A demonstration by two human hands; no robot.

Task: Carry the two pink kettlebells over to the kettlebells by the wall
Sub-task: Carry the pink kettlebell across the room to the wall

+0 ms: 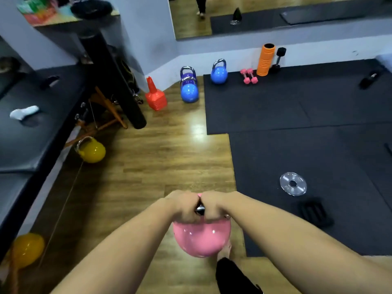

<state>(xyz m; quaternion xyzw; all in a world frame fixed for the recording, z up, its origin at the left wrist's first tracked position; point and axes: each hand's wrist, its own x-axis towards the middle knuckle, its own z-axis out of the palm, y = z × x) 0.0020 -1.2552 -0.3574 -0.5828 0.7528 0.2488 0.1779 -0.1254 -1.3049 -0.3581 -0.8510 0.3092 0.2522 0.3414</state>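
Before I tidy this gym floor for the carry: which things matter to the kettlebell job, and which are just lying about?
Job:
pink kettlebell, held by left hand and right hand
blue kettlebells by the wall

Lying about:
yellow kettlebell
red cones
pink dumbbells
orange roller
silver plate
white sock

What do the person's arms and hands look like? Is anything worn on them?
Both forearms are bare, with no sleeves in view. The left hand and right hand wear no gloves. No watch, band or ring shows on either, though the fingers are partly hidden.
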